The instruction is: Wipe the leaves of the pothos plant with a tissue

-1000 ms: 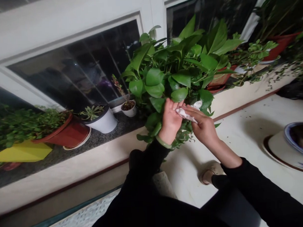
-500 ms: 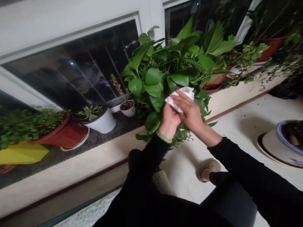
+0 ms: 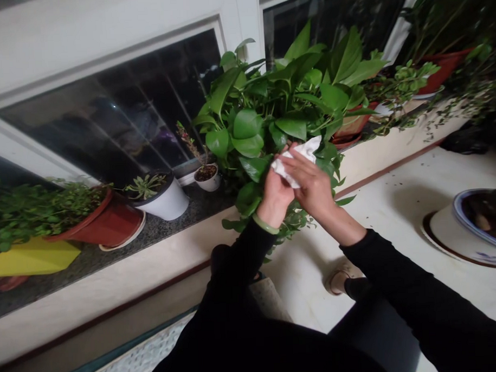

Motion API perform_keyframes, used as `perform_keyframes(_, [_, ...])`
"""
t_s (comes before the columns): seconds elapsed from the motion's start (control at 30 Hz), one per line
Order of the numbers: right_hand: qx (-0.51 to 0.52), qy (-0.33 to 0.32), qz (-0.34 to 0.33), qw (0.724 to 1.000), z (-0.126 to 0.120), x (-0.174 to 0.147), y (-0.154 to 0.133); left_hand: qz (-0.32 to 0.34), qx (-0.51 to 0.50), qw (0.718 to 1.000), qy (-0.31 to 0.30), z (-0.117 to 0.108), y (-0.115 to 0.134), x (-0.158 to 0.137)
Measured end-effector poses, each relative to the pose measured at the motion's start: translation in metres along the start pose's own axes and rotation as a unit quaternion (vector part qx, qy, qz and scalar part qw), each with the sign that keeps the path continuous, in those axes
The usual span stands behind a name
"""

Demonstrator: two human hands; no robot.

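Note:
My right hand (image 3: 316, 190) presses a crumpled white tissue (image 3: 312, 146) with its fingers laid over it. Beneath it is my left hand (image 3: 275, 195), palm turned up, with a pale green bangle at the wrist. The left fingers are mostly covered by the tissue and the right hand; only some fingertips show. What lies between the left palm and the tissue is hidden. Both hands are together at the front of a bushy plant (image 3: 248, 125) with broad, glossy green leaves, and its leaves surround them.
Left along the dark stone sill (image 3: 198, 207) stand a small white pot (image 3: 208, 182), a larger white pot (image 3: 167, 202) with a succulent, and a red-brown pot (image 3: 114, 220). A blue-rimmed white planter (image 3: 457, 230) is on the floor at right. My shoe (image 3: 341, 275) is below.
The tissue's upper right corner now sticks out farther beyond my right fingers. Both hands stay together in nearly the same place. The view has shifted slightly.

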State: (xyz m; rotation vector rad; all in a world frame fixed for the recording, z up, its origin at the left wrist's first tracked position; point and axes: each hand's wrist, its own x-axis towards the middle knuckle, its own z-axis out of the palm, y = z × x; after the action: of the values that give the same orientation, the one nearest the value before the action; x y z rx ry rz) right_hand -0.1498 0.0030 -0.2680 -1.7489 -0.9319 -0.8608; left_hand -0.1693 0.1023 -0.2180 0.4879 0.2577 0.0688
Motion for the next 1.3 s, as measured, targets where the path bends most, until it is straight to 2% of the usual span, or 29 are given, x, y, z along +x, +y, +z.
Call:
perform_keyframes(0.03, [0.002, -0.024, -0.006, 1.0, 0.002, 0.0, 0.002, -0.001, 0.002, 1.0, -0.014, 0.0, 0.0, 0.0])
perform_keyframes(0.1, [-0.002, -0.03, 0.0, 1.0, 0.002, -0.003, 0.011, -0.002, 0.006, 0.999, -0.046, -0.002, 0.001, -0.001])
perform_keyframes(0.27, [-0.03, 0.019, 0.063, 0.997, -0.018, -0.023, 0.039, 0.019, 0.046, 0.997, -0.058, -0.012, 0.002, -0.01])
perform_keyframes(0.37, [-0.038, 0.085, 0.133, 0.987, -0.033, -0.033, 0.042, 0.051, 0.104, 0.993, -0.025, -0.021, 0.004, -0.021])
perform_keyframes(0.5, [-0.003, 0.156, 0.178, 0.971, -0.036, -0.042, 0.029, 0.136, 0.146, 0.98, 0.004, -0.037, 0.011, -0.035])
perform_keyframes(0.63, [0.064, 0.135, 0.192, 0.97, -0.017, -0.049, -0.002, 0.224, 0.114, 0.968, 0.024, -0.048, 0.017, -0.043])
perform_keyframes(0.73, [0.111, 0.113, 0.185, 0.97, 0.0, -0.046, -0.023, 0.244, 0.092, 0.963, 0.062, -0.048, 0.022, -0.043])
perform_keyframes(0.83, [0.127, 0.116, 0.178, 0.969, 0.012, -0.033, -0.028, 0.217, 0.085, 0.968, 0.094, -0.041, 0.03, -0.039])
perform_keyframes(1.03, [0.099, 0.142, 0.161, 0.972, 0.025, 0.001, -0.006, 0.093, 0.079, 0.99, 0.071, -0.022, 0.051, -0.027])
perform_keyframes(1.2, [0.09, 0.164, 0.19, 0.964, 0.025, -0.002, -0.001, 0.045, 0.091, 0.994, 0.052, -0.019, 0.056, -0.02])
perform_keyframes(1.3, [0.066, 0.173, 0.18, 0.966, 0.022, -0.013, -0.004, 0.029, 0.106, 0.993, 0.04, -0.021, 0.056, -0.015])
